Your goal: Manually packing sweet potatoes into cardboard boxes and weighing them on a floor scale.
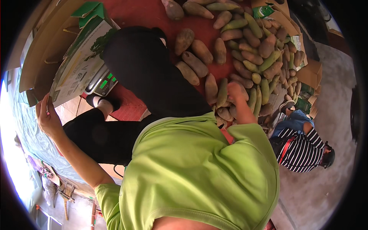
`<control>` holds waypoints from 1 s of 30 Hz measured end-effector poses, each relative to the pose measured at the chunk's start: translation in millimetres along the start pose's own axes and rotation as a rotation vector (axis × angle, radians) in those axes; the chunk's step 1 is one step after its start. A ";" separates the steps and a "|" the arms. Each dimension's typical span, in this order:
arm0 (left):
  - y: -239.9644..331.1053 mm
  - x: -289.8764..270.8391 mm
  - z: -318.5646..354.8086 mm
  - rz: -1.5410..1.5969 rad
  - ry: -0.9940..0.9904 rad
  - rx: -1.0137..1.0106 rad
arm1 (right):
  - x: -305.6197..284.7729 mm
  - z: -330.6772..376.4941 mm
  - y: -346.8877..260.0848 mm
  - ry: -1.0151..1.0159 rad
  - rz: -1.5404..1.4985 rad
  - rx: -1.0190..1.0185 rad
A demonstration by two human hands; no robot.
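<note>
On the left my left hand (48, 118) is closed on the lower edge of a printed cardboard carton (78, 71), thumb and fingers pinching its wall. The carton is white with green print and leans beside my knee. My right hand (235, 92) is down among a heap of long root vegetables (264, 63), green and earthy brown, which look like radishes. Its fingers are curled in; what they hold is hidden. Just left of that hand lies a green radish (222, 93), with a brown root (211, 88) beside it.
A scale (102, 84) with green lit digits stands between the carton and my leg. Loose brown roots (194, 63) lie on the red floor covering (130, 15). Opened cardboard boxes (310, 73) border the heap at right. A person in a striped shirt (301, 153) is at the far right.
</note>
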State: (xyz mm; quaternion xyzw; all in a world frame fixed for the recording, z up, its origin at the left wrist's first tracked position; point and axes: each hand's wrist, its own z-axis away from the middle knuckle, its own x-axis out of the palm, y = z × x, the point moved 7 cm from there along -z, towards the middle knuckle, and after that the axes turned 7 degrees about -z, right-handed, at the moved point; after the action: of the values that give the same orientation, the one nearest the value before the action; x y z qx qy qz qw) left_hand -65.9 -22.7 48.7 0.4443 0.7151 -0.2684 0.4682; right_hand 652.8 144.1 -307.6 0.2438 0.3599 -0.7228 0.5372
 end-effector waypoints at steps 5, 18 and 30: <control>-5.8 -5.7 5.2 -0.025 0.011 -0.011 | -1.9 90.7 -46.5 0.132 0.252 0.157; 0.2 -9.6 2.5 0.022 -0.020 -0.131 | 49.6 105.1 -89.3 -0.242 0.804 -0.519; 5.5 -18.5 1.9 -0.033 -0.036 -0.189 | -10.0 44.9 -158.1 0.102 0.234 -0.382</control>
State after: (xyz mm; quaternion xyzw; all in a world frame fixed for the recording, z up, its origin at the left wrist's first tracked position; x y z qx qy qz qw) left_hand -57.1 -28.8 64.9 0.3812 0.7359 -0.2155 0.5164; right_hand 506.8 140.9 -231.4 0.2140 0.4862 -0.5612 0.6347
